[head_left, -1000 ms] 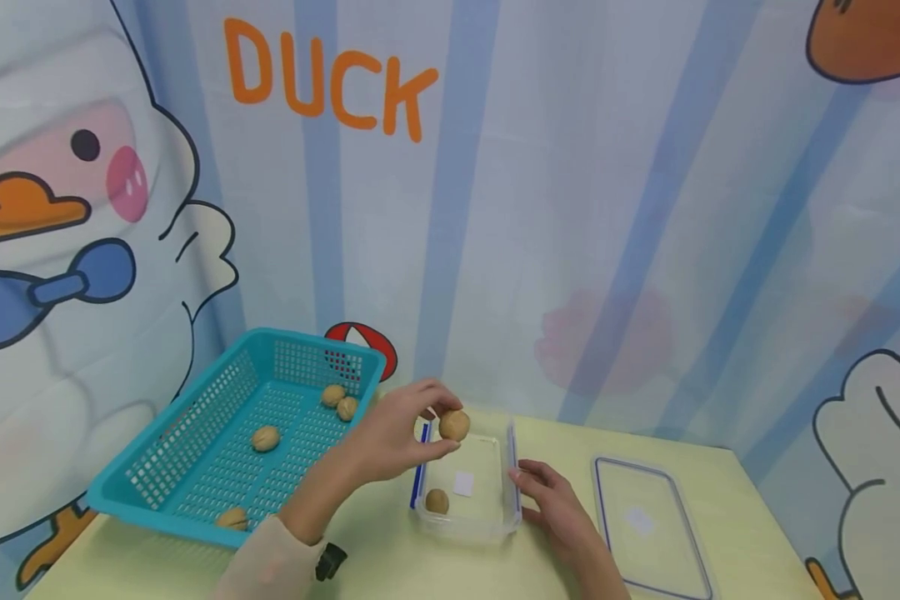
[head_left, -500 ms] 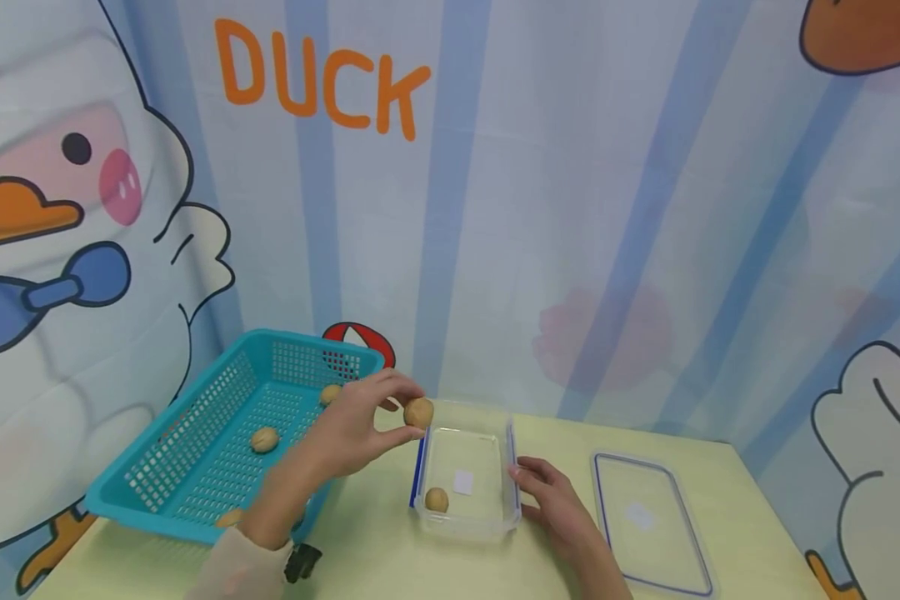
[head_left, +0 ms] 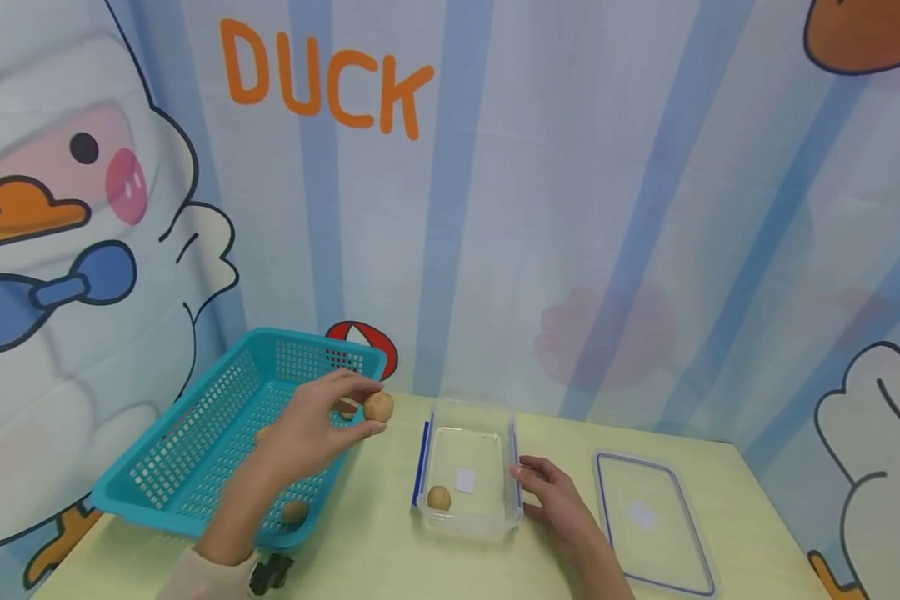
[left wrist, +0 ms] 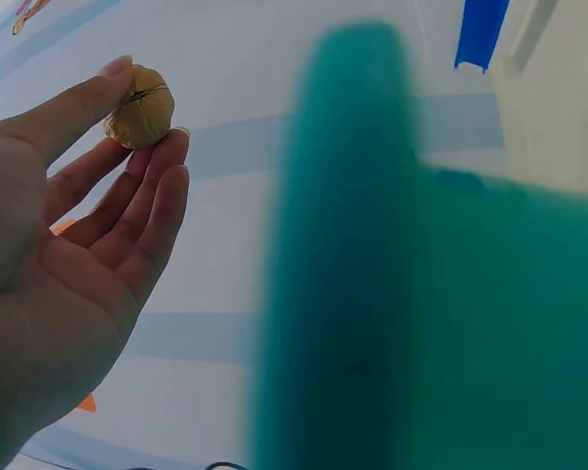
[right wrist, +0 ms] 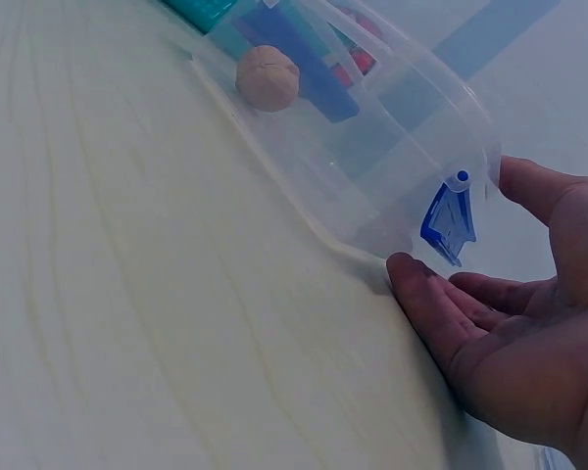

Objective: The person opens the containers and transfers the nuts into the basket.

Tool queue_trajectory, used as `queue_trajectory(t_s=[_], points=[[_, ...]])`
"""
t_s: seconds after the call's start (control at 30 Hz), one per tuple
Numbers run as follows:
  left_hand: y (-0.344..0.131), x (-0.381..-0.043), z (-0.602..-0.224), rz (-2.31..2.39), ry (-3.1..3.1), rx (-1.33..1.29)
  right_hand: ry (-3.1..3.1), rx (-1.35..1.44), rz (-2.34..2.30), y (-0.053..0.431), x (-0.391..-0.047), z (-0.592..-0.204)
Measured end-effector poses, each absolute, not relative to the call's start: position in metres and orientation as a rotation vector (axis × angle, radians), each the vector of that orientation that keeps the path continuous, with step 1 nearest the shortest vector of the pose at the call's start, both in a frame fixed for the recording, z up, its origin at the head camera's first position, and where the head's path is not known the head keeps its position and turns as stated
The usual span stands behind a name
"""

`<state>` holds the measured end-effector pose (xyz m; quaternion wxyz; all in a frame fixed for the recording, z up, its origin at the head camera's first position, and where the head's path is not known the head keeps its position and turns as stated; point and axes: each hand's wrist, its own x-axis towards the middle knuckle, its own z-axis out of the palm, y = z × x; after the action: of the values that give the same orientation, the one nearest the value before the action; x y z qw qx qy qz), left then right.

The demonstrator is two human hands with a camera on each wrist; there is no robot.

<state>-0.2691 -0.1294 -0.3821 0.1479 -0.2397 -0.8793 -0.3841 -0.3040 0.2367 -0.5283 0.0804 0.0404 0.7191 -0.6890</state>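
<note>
My left hand (head_left: pixel 307 429) pinches a walnut (head_left: pixel 378 407) between thumb and fingertips, above the right rim of the teal basket (head_left: pixel 157 525). The left wrist view shows the same walnut (left wrist: pixel 140 110) at the fingertips. Inside the basket, one walnut (head_left: pixel 294 512) sits near the front right corner; others are partly hidden behind my left hand and arm. A clear plastic container (head_left: pixel 487 500) with blue side clips holds a single walnut (head_left: pixel 438 498) at its near left corner. My right hand (head_left: pixel 558 504) rests against the container's right side, fingers loosely extended, thumb at its wall.
A clear lid (head_left: pixel 645 517) with a blue seal lies on the pale yellow table (head_left: pixel 375 542), right of the right hand. Behind the table hangs a striped curtain (head_left: pixel 510 208) with duck pictures. A black strap piece (head_left: pixel 272 573) shows by the left wrist.
My left hand has moved left with its walnut, from above the container to over the basket's right side. The right hand and container have stayed put.
</note>
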Motion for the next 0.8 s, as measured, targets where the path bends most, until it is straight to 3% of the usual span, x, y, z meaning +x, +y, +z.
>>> queue_trajectory(t_s=[0.6,0.8], points=[[-0.178,-0.283,-0.403,-1.09,-2.56,-0.517,2.155,0.09,-2.072,0.238,-0.303,-0.531],[-0.189,-0.299,-0.426,-1.039,-2.629,-0.433,2.167,0.09,-2.062,0.237,-0.303,-0.53]])
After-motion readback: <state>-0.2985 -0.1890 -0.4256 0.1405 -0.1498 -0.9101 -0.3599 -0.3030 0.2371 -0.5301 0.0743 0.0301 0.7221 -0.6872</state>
